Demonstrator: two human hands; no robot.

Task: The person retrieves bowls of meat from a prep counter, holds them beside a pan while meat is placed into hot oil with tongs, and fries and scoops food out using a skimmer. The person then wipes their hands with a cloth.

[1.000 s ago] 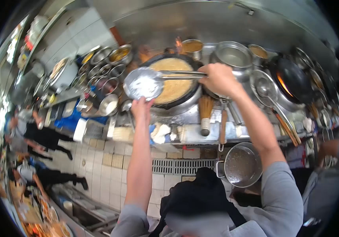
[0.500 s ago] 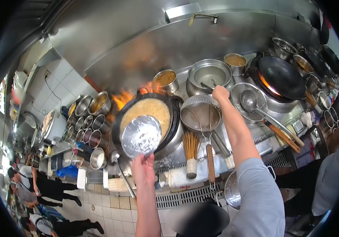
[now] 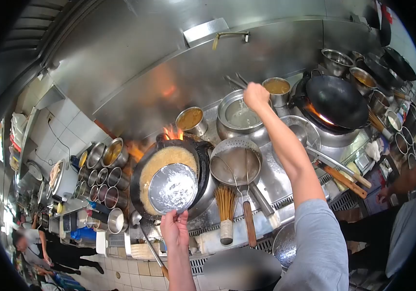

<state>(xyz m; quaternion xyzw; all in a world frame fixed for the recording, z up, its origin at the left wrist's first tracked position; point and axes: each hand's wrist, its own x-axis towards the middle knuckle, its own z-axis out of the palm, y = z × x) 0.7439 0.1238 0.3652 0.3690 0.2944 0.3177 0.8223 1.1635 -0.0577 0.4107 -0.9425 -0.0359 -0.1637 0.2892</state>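
Note:
My left hand [image 3: 175, 232] grips the near rim of a round metal plate [image 3: 174, 189] streaked with white powder. The plate is over the near part of a wok [image 3: 137, 201] full of frothing, pale yellow oil [image 3: 166, 160]. My right hand [image 3: 257, 97] is closed on a pair of tongs [image 3: 236, 81], with their dark arms pointing up and left. Below that hand stands a metal pot [image 3: 225, 131] holding a cloudy liquid that looks stirred. No item shows between the tong tips.
Flames [image 3: 173, 133] rise behind the wok. A strainer [image 3: 237, 162] on a pot, a bamboo brush [image 3: 226, 206] and a ladle [image 3: 149, 247] lie near the front edge. Another wok [image 3: 336, 99] sits over fire at right. A co-worker's arm [image 3: 402, 184] is at far right.
My right hand has lifted the tongs up and left, out of the pot, whose liquid is now disturbed. My left hand still holds the plate over the wok; the camera view has shifted.

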